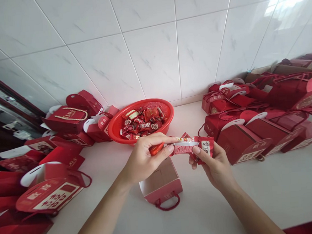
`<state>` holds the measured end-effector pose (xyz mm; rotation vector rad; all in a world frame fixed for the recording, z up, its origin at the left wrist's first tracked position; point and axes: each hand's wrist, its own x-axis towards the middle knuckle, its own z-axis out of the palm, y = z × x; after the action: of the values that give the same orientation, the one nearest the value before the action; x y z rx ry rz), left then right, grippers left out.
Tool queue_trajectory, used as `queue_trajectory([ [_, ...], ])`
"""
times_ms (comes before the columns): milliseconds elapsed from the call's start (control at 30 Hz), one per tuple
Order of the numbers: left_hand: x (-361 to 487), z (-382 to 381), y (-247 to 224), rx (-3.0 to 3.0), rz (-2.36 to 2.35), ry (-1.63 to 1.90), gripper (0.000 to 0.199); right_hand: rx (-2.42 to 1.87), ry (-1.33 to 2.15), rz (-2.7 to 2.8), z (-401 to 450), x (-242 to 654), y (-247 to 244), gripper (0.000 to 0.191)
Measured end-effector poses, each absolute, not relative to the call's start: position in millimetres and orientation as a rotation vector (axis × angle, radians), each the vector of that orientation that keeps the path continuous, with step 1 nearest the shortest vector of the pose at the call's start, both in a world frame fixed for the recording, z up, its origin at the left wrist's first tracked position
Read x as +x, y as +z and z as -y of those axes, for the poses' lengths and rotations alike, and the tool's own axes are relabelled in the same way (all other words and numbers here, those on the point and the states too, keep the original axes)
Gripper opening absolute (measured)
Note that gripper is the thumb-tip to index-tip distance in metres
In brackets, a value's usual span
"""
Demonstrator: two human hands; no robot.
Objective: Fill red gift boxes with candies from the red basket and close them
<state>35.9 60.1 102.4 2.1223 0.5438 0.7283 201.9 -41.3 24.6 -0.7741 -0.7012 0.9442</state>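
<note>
Above an open red gift box (pixel 164 193), both of my hands meet around wrapped candies. My left hand (pixel 145 157) is closed, pinching the left end of a candy (pixel 183 149) with a red and white wrapper. An orange-red wrapped piece (pixel 156 149) shows inside the same hand. Closed on the right is my right hand (pixel 215 162), its thumb against that candy and a red packet (pixel 206 145) with a pale label in its fingers. How many pieces lie behind the fingers is hidden. Just behind my left hand stands a red plastic basket (pixel 168 109) of candies (pixel 143 125).
Red gift boxes (pixel 59 191) crowd the left side of the white table (pixel 257 195). More boxes (pixel 243 143) stand in rows at the right, with a cardboard carton (pixel 265 72) behind them. A tiled wall (pixel 154 56) closes off the back.
</note>
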Motion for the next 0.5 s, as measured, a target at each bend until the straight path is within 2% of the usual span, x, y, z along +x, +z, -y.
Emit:
queue_trajectory([
  [500,30.4,-63.7,98.5,2.096,-0.575,0.682,0.025,-0.811,0.937,0.722,40.2,201.0,22.1,0.016],
])
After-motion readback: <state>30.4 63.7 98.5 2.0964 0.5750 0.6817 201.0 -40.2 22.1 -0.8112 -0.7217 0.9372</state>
